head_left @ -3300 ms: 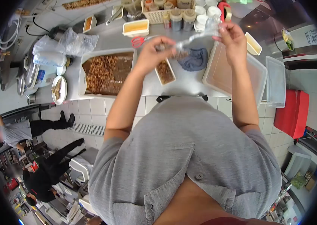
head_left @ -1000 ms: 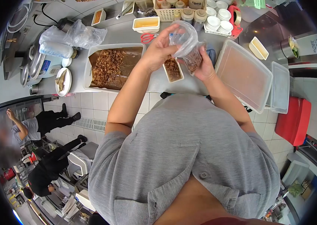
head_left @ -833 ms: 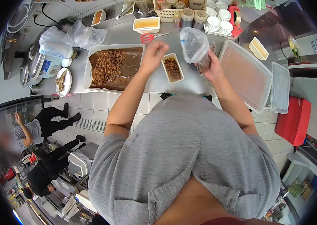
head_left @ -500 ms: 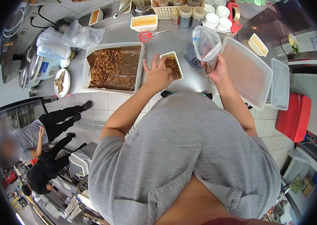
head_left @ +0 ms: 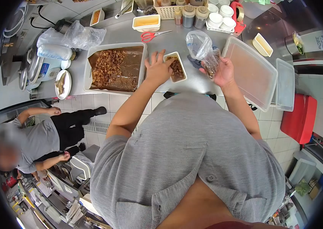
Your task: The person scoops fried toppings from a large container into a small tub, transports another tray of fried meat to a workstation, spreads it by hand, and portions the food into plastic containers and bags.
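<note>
My left hand (head_left: 158,69) has its fingers spread, with the fingers over the steel counter and the thumb side at the left rim of a small white container (head_left: 184,72). Brown crispy bits (head_left: 176,69) lie inside that container. In my right hand (head_left: 223,72) is a clear plastic bag (head_left: 200,45), gripped by its lower part, where more brown bits show through. The bag's loose upper end leans to the left. Left of my left hand is a large white tray (head_left: 145,57), lined with brown paper and partly covered with brown fried bits (head_left: 110,65).
Red scissors (head_left: 149,36), a tub of orange liquid (head_left: 147,23) and sauce bottles (head_left: 189,16) stand farther back. A dark cloth (head_left: 195,62) lies behind the bag. Translucent lids (head_left: 250,74) are at the right. A co-worker (head_left: 35,141) stands at the lower left.
My left hand has lifted off the small container's contents and moved slightly left, its fingers spreading. The bag has tipped left, showing more bits. The co-worker has come closer.
</note>
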The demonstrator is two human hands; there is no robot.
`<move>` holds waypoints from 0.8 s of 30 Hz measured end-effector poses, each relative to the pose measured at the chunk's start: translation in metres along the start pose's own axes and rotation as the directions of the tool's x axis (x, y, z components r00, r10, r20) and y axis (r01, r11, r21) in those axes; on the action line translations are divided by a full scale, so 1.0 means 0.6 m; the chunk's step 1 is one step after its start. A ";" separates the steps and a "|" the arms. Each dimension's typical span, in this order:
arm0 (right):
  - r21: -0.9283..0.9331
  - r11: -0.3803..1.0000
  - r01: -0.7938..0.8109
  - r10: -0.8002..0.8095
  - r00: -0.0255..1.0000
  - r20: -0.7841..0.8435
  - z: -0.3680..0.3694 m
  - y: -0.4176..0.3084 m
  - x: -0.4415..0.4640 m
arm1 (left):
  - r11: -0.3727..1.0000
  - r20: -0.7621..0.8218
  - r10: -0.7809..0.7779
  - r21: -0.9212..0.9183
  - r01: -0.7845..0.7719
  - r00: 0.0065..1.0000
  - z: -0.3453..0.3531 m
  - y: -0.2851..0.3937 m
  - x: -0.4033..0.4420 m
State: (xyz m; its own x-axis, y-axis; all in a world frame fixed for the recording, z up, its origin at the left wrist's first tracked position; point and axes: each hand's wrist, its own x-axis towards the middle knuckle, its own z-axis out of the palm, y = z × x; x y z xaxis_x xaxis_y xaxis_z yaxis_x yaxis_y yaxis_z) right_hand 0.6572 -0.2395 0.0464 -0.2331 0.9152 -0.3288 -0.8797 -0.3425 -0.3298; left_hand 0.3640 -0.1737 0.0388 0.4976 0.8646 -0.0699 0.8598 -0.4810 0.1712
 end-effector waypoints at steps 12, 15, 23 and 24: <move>-0.572 0.803 -0.168 0.147 0.986 -0.084 0.033 -0.034 0.015 | 0.901 -0.081 -0.054 -0.433 0.014 0.995 0.023 -0.026 -0.032; -0.679 0.712 -0.179 0.173 0.982 -0.078 0.033 -0.041 0.042 | 0.792 -0.151 -0.124 -0.610 0.006 0.981 -0.029 -0.023 -0.017; -0.973 0.218 0.075 0.101 0.990 0.099 0.045 0.000 0.136 | 0.712 -0.319 0.428 -0.457 -0.533 0.846 -0.072 -0.003 -0.006; -0.991 0.079 0.108 0.110 0.987 0.116 0.050 0.004 0.142 | 0.713 -0.321 0.426 -0.456 -0.532 0.846 -0.058 -0.006 -0.003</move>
State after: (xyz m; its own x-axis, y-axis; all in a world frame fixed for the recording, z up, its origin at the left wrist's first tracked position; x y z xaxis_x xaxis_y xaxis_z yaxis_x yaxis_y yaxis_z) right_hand 0.6229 -0.1560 0.0441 -0.3748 0.8905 -0.2578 0.3160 -0.1387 -0.9386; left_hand 0.3561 -0.1687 0.0727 0.7506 0.5730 0.3291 0.2963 -0.7370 0.6075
